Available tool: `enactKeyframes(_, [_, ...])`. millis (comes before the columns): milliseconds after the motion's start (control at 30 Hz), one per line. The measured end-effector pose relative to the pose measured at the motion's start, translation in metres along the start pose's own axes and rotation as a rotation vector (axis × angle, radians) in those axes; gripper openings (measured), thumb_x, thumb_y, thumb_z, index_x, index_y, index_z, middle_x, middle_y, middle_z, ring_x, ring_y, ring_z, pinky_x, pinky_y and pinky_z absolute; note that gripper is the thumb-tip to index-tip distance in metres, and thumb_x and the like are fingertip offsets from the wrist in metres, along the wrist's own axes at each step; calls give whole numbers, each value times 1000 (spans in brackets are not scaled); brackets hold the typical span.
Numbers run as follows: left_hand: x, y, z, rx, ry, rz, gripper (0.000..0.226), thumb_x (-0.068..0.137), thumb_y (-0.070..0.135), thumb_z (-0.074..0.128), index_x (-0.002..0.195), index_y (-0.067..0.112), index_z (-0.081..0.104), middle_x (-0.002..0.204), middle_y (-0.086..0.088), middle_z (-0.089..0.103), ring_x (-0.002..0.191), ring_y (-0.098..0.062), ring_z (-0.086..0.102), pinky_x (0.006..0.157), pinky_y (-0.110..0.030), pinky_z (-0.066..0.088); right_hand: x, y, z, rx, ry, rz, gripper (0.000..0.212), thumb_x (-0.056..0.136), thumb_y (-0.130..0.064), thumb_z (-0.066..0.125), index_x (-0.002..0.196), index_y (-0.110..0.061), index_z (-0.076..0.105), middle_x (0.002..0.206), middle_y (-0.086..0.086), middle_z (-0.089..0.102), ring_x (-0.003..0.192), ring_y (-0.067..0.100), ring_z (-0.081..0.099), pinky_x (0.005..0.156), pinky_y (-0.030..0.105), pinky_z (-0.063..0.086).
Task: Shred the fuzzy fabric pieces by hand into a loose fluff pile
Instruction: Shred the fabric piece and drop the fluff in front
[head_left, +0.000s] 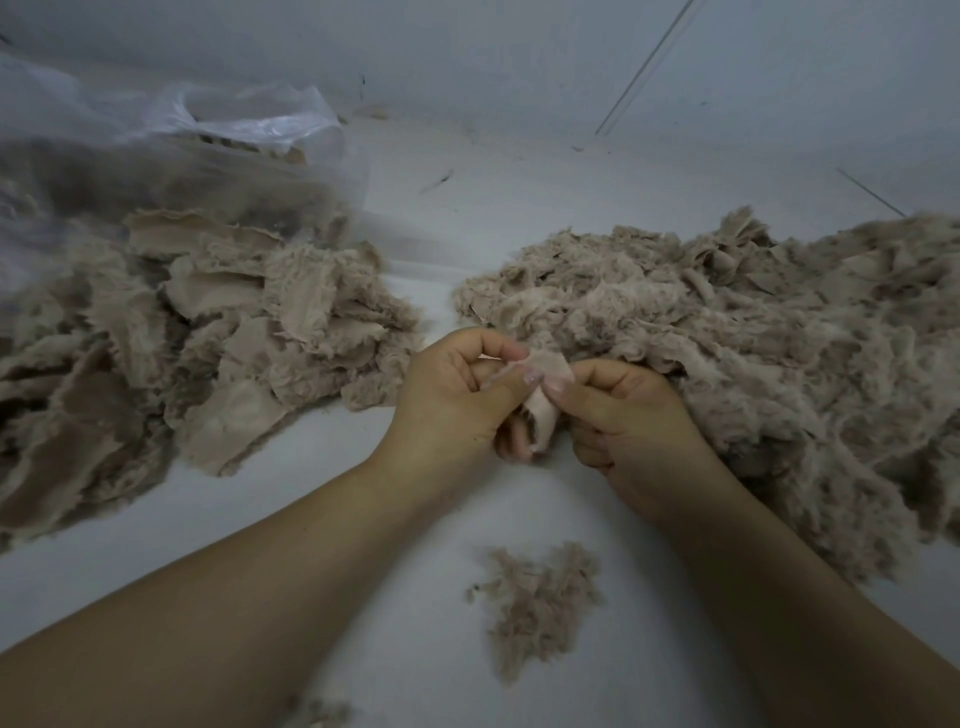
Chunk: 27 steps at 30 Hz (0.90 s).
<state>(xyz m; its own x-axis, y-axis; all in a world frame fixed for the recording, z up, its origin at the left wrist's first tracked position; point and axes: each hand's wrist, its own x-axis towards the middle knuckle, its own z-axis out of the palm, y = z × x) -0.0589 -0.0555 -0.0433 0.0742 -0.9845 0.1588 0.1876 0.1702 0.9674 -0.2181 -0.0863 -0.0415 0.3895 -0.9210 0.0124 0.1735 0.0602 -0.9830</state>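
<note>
Both hands meet at the centre of the white desk (363, 519), forearms entering from the lower edge. The left hand (457, 395) has its fingers curled, with thumb and forefinger pinching the upper edge of a small fabric piece (540, 400). The right hand (628, 421) is likewise curled, its thumb and forefinger pinching the same piece directly beside the left thumb. The two thumbs nearly touch. The piece shows its smooth pale backing toward the camera and hangs down between the palms; its lower end is partly hidden by the fingers.

To the left lies a heap of unshredded fabric pieces (208, 338), flat scraps with fuzzy faces and smooth backs, overlapping loosely. Behind that heap sits a clear plastic bag (171, 150), its mouth open toward the desk, holding more of the same material.

To the right spreads the large fluff pile (753, 338), reaching the right edge of the view and lying just beyond the right hand. A small separate tuft of fluff (535, 597) rests on the desk between the two forearms, apart from both heaps
</note>
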Motion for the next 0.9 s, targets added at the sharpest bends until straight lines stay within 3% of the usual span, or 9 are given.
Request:
enactKeyframes(200, [2, -2, 1, 99, 190, 47, 20, 98, 3, 53, 81, 13, 59, 48, -9, 54, 34, -19, 49, 40, -28, 44, 1, 2, 3, 6, 43, 12, 20, 75, -22, 67, 56, -17, 63, 46, -1, 33, 38, 8, 19, 38, 16, 19])
enactKeyframes(400, [5, 5, -5, 49, 252, 41, 20, 100, 1, 41, 85, 5, 54, 49, -6, 56, 28, -18, 39, 34, -17, 29, 1, -2, 3, 125, 114, 43, 39, 91, -12, 57, 53, -15, 52, 48, -1, 31, 38, 6, 19, 36, 16, 18])
enactKeyframes(433, [5, 8, -8, 29, 192, 12, 21, 95, 0, 44, 78, 4, 56, 45, -9, 53, 27, -19, 34, 34, -16, 26, 1, -3, 3, 144, 119, 46, 40, 91, -12, 56, 51, -16, 51, 48, -1, 30, 38, 6, 19, 36, 16, 18])
enactKeyframes(500, [2, 13, -12, 15, -120, -86, 24, 81, 6, 47, 62, 1, 62, 37, -15, 47, 25, -18, 31, 35, -15, 27, -1, -4, 5, 141, 118, 44, 39, 88, -16, 58, 50, -17, 52, 48, -1, 30, 38, 6, 19, 36, 17, 17])
enactKeyframes(567, [-1, 15, -14, 55, -476, -213, 32, 80, 15, 51, 56, -1, 66, 38, -16, 51, 26, -21, 41, 39, -18, 36, -2, -5, 6, 139, 114, 44, 37, 86, -18, 59, 50, -17, 53, 46, -2, 31, 37, 6, 20, 36, 17, 18])
enactKeyframes(600, [-2, 16, -15, 74, -553, -240, 36, 83, 21, 56, 56, 0, 67, 41, -17, 53, 29, -23, 46, 41, -19, 39, -2, -5, 6, 145, 113, 45, 38, 87, -17, 59, 50, -17, 53, 45, -3, 31, 36, 5, 21, 35, 17, 18])
enactKeyframes(667, [0, 16, -13, 69, -487, -264, 44, 82, 36, 68, 57, 0, 67, 43, -17, 54, 31, -24, 49, 42, -20, 40, -2, -6, 6, 150, 110, 42, 41, 90, -15, 57, 50, -17, 54, 44, -3, 32, 36, 5, 21, 35, 17, 19])
enactKeyframes(767, [2, 11, -5, 115, -189, -241, 49, 68, 50, 81, 51, 9, 60, 40, -12, 48, 29, -19, 44, 37, -20, 38, -3, -8, 7, 135, 107, 34, 38, 87, -18, 59, 49, -17, 55, 47, 1, 34, 35, 5, 22, 35, 16, 19])
enactKeyframes(900, [3, 3, 3, 231, -73, -188, 37, 80, 32, 78, 79, 5, 53, 45, -9, 55, 28, -18, 42, 33, -18, 31, -3, -8, 7, 147, 88, 43, 36, 89, -17, 58, 54, -14, 55, 45, -2, 37, 36, 4, 22, 35, 16, 17])
